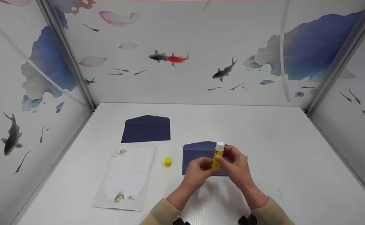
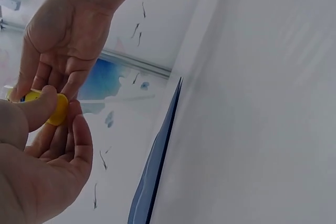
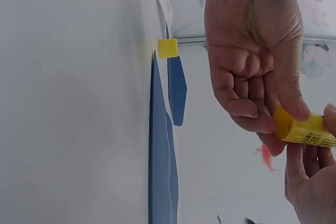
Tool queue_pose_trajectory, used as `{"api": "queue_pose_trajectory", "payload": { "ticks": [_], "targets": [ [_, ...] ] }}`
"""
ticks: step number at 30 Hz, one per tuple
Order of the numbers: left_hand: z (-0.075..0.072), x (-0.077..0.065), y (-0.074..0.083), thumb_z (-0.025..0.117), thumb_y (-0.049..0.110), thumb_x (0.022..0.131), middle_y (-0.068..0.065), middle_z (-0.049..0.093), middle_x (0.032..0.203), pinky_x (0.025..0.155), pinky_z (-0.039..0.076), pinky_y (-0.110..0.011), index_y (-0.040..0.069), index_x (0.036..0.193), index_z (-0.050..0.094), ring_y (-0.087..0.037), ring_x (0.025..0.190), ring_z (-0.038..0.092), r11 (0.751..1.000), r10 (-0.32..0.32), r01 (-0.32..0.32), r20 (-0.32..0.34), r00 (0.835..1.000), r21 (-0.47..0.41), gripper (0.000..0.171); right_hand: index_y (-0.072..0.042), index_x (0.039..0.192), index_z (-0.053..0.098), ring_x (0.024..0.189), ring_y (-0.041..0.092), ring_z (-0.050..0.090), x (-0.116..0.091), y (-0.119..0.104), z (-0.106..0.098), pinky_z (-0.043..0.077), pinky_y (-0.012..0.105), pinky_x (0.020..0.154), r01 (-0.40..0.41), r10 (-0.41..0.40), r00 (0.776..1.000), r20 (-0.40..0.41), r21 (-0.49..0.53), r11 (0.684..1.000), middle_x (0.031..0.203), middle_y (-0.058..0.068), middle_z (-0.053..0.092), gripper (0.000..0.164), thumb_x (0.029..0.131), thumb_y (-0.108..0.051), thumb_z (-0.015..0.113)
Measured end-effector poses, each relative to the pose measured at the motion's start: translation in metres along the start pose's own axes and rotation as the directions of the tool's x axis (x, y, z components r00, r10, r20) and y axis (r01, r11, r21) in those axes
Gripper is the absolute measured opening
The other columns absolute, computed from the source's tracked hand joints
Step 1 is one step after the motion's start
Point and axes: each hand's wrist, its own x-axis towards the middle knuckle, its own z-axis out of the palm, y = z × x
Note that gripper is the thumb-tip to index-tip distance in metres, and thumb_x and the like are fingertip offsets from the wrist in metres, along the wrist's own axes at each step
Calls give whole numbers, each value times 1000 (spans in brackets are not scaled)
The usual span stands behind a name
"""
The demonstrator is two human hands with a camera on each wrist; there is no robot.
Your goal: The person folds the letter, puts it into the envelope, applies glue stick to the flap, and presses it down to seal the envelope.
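A yellow glue stick (image 1: 218, 153) with a white top end stands nearly upright between both hands, above a dark blue envelope (image 1: 192, 156). My left hand (image 1: 196, 173) grips its lower end, the round yellow base (image 2: 60, 109) showing in the left wrist view. Higher up, my right hand (image 1: 239, 167) pinches the yellow body with thumb and fingers. In the right wrist view the body's printed side (image 3: 311, 129) faces the camera. The hands hide part of the envelope. Left of it, a yellow cap (image 1: 168, 161) stands on the table.
A second dark blue envelope (image 1: 146, 131) lies further back with its flap up. In front of it is a pale sheet (image 1: 126, 178) with printed plants. White panels with painted fish (image 1: 177, 58) surround the white table (image 1: 294, 140) at the back and sides.
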Motion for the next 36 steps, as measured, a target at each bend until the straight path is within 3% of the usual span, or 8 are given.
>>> {"api": "queue_pose_trajectory", "payload": {
  "ticks": [5, 11, 15, 19, 23, 25, 31, 36],
  "targets": [
    [3, -1, 1, 83, 12, 87, -3, 68, 99, 82, 58, -21, 9, 103, 62, -10, 87, 61, 999, 4, -1, -66, 998, 48, 27, -3, 121, 66, 107, 17, 67, -2, 1, 2, 53, 18, 98, 20, -20, 1000, 7, -27, 999, 117, 11, 70, 30, 93, -9, 76],
    [1, 0, 0, 75, 16, 95, -7, 71, 118, 95, 59, -27, 8, 123, 66, -16, 106, 69, 999, -6, 7, 11, 1000, -42, 31, -4, 119, 67, 104, 15, 67, 0, 1, 1, 54, 16, 95, 38, -39, 999, -16, -32, 999, 114, 11, 71, 29, 93, -10, 76],
    [1, 1, 0, 68, 16, 100, -13, 73, 123, 92, 61, -30, 4, 129, 68, -23, 110, 73, 993, 10, -4, 46, 999, -121, 31, -2, 121, 66, 105, 14, 67, 2, 1, -1, 53, 14, 94, 17, -17, 1000, -20, -24, 1000, 116, 13, 70, 30, 93, -11, 76],
    [2, 2, 0, 74, 14, 95, -11, 75, 115, 89, 61, -26, 6, 120, 72, -19, 101, 74, 997, 15, -16, -16, 1000, -78, 26, -1, 122, 65, 107, 16, 66, 2, 1, -1, 53, 14, 96, -5, 5, 1000, -14, -6, 1000, 118, 14, 69, 31, 94, -10, 75],
    [5, 0, -1, 82, 15, 89, -3, 71, 102, 82, 58, -19, 9, 108, 68, -11, 90, 64, 1000, 17, -16, -94, 995, 11, 25, -2, 121, 66, 107, 18, 67, -1, 2, 2, 54, 19, 98, 21, -21, 1000, 1, -15, 1000, 117, 13, 69, 31, 92, -8, 76],
    [6, 0, -1, 84, 17, 87, -3, 68, 100, 80, 57, -19, 10, 106, 64, -11, 88, 60, 999, 20, -17, -103, 994, 30, 28, -3, 121, 66, 106, 17, 67, -2, 3, 4, 54, 19, 98, 31, -31, 1000, 5, -22, 999, 117, 12, 70, 32, 91, -8, 77],
    [5, 0, -2, 78, 31, 93, -3, 71, 118, 95, 59, -27, 13, 124, 67, -13, 105, 66, 1000, 4, -4, -38, 999, -2, 38, -4, 120, 67, 105, 14, 67, -1, 4, 2, 54, 16, 96, 27, -28, 1000, -13, -29, 999, 115, 10, 70, 32, 91, -10, 78],
    [1, 1, -2, 71, 34, 98, -6, 74, 120, 92, 61, -28, 11, 125, 72, -14, 105, 70, 999, 10, -10, 7, 1000, -42, 35, -3, 120, 67, 104, 15, 68, 1, 3, 1, 55, 16, 94, 25, -26, 999, -30, -23, 999, 114, 11, 71, 30, 92, -8, 76]
  ]
}}
